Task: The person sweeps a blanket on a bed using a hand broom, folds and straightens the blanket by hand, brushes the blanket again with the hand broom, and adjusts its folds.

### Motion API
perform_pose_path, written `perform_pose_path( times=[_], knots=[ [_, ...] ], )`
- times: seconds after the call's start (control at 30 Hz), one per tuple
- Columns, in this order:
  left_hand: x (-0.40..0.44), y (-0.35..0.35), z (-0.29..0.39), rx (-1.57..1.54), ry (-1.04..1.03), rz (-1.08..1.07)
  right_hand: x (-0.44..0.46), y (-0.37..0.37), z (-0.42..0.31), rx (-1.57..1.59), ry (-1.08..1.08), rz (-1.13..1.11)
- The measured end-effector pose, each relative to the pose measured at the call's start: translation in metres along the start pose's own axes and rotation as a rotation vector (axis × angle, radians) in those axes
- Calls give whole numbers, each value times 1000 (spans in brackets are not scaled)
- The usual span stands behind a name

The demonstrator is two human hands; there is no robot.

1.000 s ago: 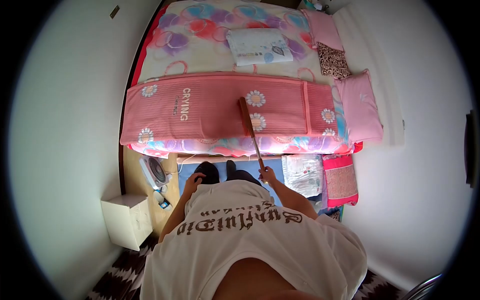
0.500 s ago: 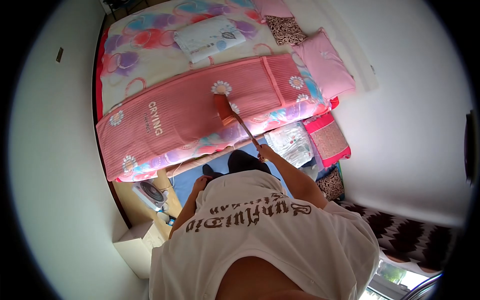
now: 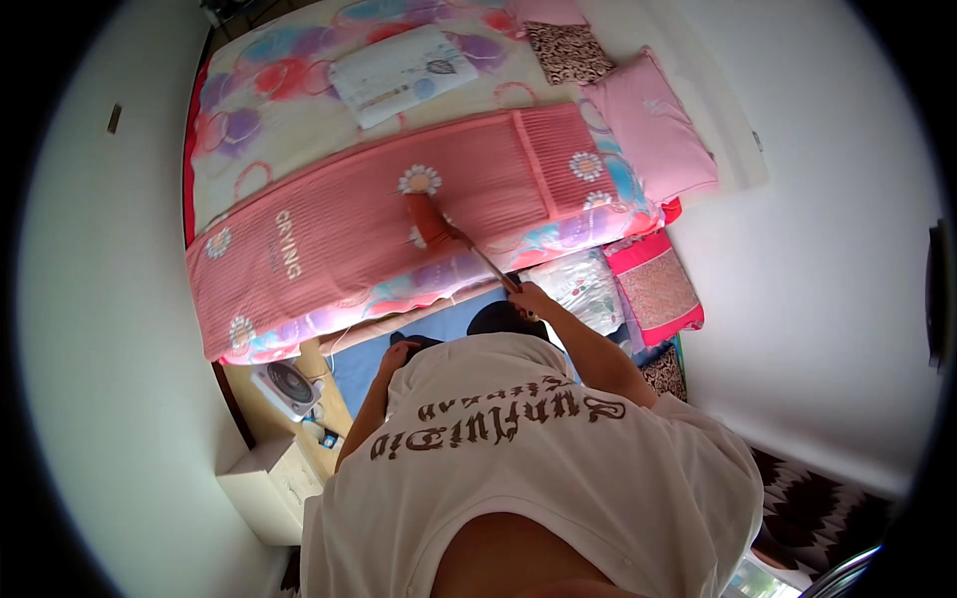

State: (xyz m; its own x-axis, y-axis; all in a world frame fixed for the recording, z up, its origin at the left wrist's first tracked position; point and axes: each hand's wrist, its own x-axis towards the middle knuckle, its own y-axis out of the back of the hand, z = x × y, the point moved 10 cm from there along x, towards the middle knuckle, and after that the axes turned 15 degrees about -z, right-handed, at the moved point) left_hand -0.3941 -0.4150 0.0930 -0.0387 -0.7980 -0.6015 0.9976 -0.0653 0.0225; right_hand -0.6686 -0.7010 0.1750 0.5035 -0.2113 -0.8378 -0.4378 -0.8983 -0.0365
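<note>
My right hand (image 3: 529, 299) is wrapped round the handle of a brush (image 3: 429, 221) with a long handle. The brush's reddish-brown head lies over the pink ribbed blanket (image 3: 349, 224), just below a white daisy print. My left hand (image 3: 400, 353) hangs low beside my leg, near the dark trousers; its fingers are too small and shaded to read. The blanket is spread along the near side of the bed, over a sheet (image 3: 299, 125) with coloured circles.
A folded white cloth (image 3: 401, 78) and pink pillows (image 3: 653, 125) lie on the bed. At the lower left stand a fan (image 3: 289, 387) and a white cabinet (image 3: 269, 483). A red-edged cushion (image 3: 655, 284) and a plastic-wrapped bundle (image 3: 578, 287) are at the near right.
The view has turned and shifted, so the bed now appears slanted. The brush head has turned from edge-on to showing its broad side, and sits further left on the blanket.
</note>
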Motion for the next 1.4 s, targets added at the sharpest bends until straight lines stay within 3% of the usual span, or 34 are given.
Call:
perform_pose_path(
  times=[0.03,0.13,0.3,0.4,0.6,0.7,0.83,0.9,0.93,1.03,1.07,1.17,1.27,1.4],
  knots=[
    [11,-5,13,40,37,39,-11,27,-18,-244,35,101],
    [62,-44,20,7,69,125,-46,91,-19,-197,122,132],
    [99,-112,111,129,26,277,-77,246,-14,-310,218,342],
    [94,-141,184,99,186,290,-72,350,-5,-247,186,396],
    [118,-184,240,103,80,329,-41,486,19,-2,294,477],
    [127,-191,227,74,125,329,-27,511,38,247,368,424],
    [139,-199,222,232,159,359,16,548,85,251,302,413],
    [149,-206,210,206,256,285,38,561,118,142,31,414],
    [152,-209,213,171,199,275,38,568,122,23,-44,462],
    [145,-203,226,114,226,341,5,570,85,10,114,626],
    [140,-201,232,68,252,356,28,584,112,-210,169,784],
    [136,-197,212,18,175,388,23,572,128,-214,195,802],
    [147,-200,207,28,119,375,5,577,93,-265,108,681],
    [153,-200,227,57,205,339,-2,579,61,-264,78,630]
  ],
)
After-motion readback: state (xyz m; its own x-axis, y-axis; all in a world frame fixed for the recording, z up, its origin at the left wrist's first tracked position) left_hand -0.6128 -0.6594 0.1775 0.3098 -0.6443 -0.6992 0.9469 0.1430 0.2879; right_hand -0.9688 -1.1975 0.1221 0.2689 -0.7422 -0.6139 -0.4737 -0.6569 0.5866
